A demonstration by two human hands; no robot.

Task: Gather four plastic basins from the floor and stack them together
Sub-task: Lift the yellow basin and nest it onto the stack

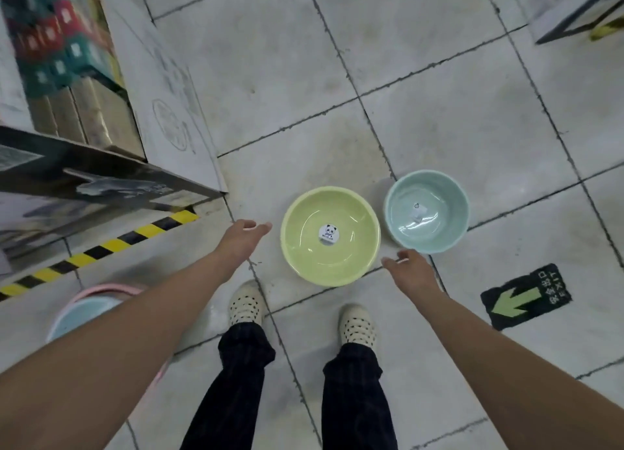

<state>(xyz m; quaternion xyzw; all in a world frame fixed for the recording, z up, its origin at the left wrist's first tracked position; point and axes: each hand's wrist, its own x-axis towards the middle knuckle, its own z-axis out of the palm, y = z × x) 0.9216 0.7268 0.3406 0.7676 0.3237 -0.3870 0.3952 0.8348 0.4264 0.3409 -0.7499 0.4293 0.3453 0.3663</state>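
Both your hands are empty and spread open: left hand [243, 234] just left of the green basin [331, 236], right hand [410, 268] at its near-right rim, neither touching as far as I can tell. The green basin sits upright on the tiled floor [270, 78] just ahead of your feet, with the smaller teal basin [427, 211] right beside it on the right, rims nearly touching. Expect thin moulded plastic: light, a bit flexy, glossy so probably slick. Take the green basin by opposite rim edges, not the wall. The pink basin [111, 292] at near left appears to have a light blue basin [82, 316] nested inside, but your left forearm covers most of both, so I can't confirm seating. The sticker [329, 233] in the green basin has unreadable text.
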